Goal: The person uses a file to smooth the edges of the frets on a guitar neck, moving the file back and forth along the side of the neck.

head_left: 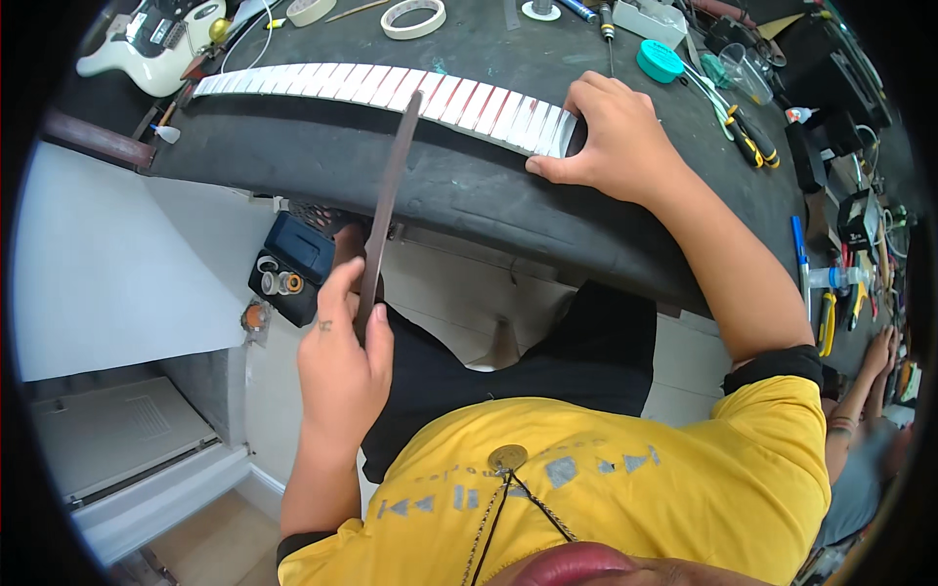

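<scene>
A long guitar neck [322, 83] lies across the workbench, its fretboard covered in white tape strips with thin reddish lines between some of them. My right hand [620, 137] is closed around its right end, thumb at the near edge and fingers over the far side. My left hand [342, 366] grips a long, flat, dark file [391, 190] by its lower end, below the bench edge. The file points up and away, and its far tip overlaps the middle of the neck; I cannot tell whether it touches.
Tape rolls [412, 18] and a white electric guitar body [156, 47] sit at the back left of the dark bench [469, 190]. To the right are a turquoise lid [660, 61], yellow-black pliers [752, 137] and several tools. Another person's hands [882, 352] show far right. An open dark box [288, 264] stands below.
</scene>
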### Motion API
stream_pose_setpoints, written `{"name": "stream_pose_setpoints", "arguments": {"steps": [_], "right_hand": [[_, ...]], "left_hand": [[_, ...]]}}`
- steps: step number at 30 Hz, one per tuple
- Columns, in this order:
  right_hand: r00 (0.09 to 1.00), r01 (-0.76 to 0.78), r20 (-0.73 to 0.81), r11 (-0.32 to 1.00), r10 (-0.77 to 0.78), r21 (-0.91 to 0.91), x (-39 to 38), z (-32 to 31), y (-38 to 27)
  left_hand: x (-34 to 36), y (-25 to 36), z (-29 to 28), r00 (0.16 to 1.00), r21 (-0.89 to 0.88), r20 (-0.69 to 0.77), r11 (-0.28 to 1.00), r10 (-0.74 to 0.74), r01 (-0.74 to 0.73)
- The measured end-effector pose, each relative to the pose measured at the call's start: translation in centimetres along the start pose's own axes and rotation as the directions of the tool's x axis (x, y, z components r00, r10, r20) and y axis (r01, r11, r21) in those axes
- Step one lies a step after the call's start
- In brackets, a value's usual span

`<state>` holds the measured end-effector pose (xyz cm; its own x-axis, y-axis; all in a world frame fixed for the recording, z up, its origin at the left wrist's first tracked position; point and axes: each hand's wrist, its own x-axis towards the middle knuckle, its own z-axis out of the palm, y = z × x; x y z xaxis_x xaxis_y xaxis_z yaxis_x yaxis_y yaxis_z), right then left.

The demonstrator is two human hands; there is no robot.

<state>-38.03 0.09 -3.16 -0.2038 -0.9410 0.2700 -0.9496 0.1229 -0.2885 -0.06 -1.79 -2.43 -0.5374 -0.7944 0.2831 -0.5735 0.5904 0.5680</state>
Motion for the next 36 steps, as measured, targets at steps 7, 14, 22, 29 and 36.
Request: {"name": "stream_pose_setpoints", "arguments": {"steps": [7,14,22,29,36], "right_hand": [[1.0,0.01,0.011,0.996,-0.009,-0.087,-0.5,-0.5,-0.7],[1.0,0.009,-0.017,0.999,-0.01,-0.048,-0.2,0.0,-0.8],[0.998,0.04,-0.045,0.998,-0.042,-0.044,0.6,0.6,-0.7],[0.994,0.032,-0.1,0.999,-0.036,-0.039,-0.2,1.3,0.5],[0.987,0.099,-0.133,0.994,-0.092,0.044,0.3,2.0,0.9]], "left_hand": [[1.9,3.7,-0.5,0.976,0.146,0.149,0.973,0.157,-0.179],[0.4,4.5,-0.2,0.943,0.257,0.272,0.93,0.19,-0.261],[14.9,7.4,5.4,0.936,0.287,0.268,0.909,0.227,-0.303],[5.4,5.6,3.0,0.949,0.206,0.308,0.97,0.062,-0.13],[9.8,6.7,3.2,0.946,0.161,0.299,0.971,0.121,-0.175]]}}
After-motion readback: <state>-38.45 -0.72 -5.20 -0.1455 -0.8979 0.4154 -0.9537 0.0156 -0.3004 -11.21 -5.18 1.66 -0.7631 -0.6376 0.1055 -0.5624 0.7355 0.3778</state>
